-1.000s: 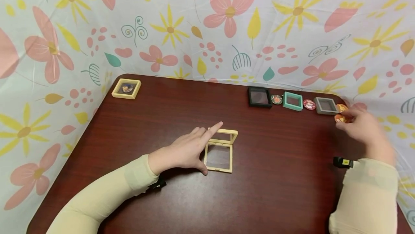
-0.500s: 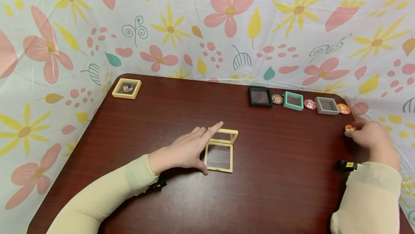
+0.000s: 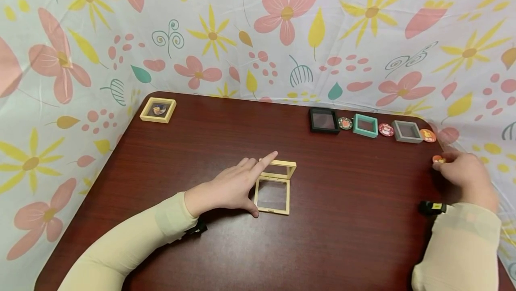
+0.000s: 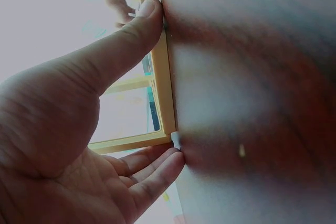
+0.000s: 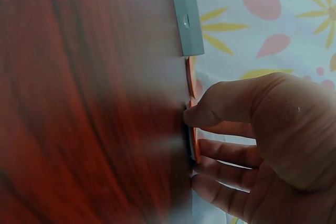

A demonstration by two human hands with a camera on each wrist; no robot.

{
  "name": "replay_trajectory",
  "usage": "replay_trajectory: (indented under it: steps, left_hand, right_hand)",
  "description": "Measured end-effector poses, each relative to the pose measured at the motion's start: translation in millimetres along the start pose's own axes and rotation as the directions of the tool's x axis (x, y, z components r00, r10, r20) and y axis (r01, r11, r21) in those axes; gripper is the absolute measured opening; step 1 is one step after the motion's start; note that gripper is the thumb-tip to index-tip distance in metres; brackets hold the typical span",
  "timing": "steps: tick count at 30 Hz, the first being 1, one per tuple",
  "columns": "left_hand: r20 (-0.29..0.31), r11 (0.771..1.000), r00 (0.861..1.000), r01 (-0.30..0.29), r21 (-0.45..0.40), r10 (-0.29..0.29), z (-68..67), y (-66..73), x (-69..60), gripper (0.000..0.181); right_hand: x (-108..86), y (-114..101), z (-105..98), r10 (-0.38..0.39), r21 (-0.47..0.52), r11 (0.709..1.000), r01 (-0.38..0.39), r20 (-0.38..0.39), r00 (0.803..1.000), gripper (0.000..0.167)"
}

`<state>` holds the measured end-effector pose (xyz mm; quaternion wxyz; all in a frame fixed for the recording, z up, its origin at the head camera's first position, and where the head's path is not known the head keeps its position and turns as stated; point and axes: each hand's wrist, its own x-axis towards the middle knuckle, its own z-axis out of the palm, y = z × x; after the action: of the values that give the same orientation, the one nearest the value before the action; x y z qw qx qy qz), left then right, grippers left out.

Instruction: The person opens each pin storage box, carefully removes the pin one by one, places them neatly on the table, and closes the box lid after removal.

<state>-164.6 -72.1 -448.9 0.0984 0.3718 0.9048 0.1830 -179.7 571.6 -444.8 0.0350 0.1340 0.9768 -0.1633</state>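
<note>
Disc (image 3: 437, 160) lies pinched between the right fingers (image 5: 231, 153).

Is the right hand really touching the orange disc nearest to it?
Touching. The right wrist view shows the right hand pinching the orange disc, its thumb on one side and fingertips against the other.

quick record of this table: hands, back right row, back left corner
left hand: touches open pale yellow square frame
right hand: pinches orange patterned disc, partly hidden
row, from left: black square frame, dark round disc, teal square frame, red round disc, gray square frame, orange round disc
back left corner: second yellow square frame, small item inside
</note>
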Motion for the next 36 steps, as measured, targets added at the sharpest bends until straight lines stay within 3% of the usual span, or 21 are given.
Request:
replay_trajectory:
  steps: [13,19,22,24,29,34,36]
  left_hand:
    - [-0.006,1.000,1.000,-0.007,0.004,0.007,0.0,-0.1,-0.1,0.170]
    - [-0.001,1.000,1.000,-0.008,0.008,0.008,0.3,-0.9,0.0,0.171]
    - [-0.002,1.000,1.000,-0.011,0.003,0.011,-0.1,-1.1,0.0,0.170]
    - [-0.002,1.000,1.000,-0.010,0.004,0.010,-0.3,-1.3,0.0,0.170]
    - [-0.002,1.000,1.000,-0.007,0.005,0.007,0.9,-2.2,0.4,0.171]
    - [-0.003,1.000,1.000,-0.006,0.008,0.006,2.5,-2.4,1.1,0.170]
    - [-0.003,1.000,1.000,-0.005,0.008,0.005,2.8,-2.1,0.9,0.169]
  right_hand:
    - [2.2,5.8,2.3,-0.011,0.007,1.000,0.011,-0.007,1.000,0.057]
    - [0.1,-1.8,-5.7,0.006,-0.004,1.000,-0.006,-0.005,1.000,0.070]
    - [-3.6,-14.6,-15.5,0.045,0.006,0.999,-0.044,-0.048,0.998,0.076]
    - [-6.1,-25.7,-20.8,0.059,0.036,0.998,-0.056,-0.115,0.992,0.078]
    - [-9.4,-55.8,-28.3,0.055,0.094,0.995,-0.030,-0.277,0.959,0.076]
    - [-11.6,-90.8,-32.9,0.051,0.122,0.992,-0.015,-0.297,0.954,0.076]
    - [-11.5,-104.5,-32.5,0.017,0.140,0.990,0.025,-0.292,0.956,0.076]
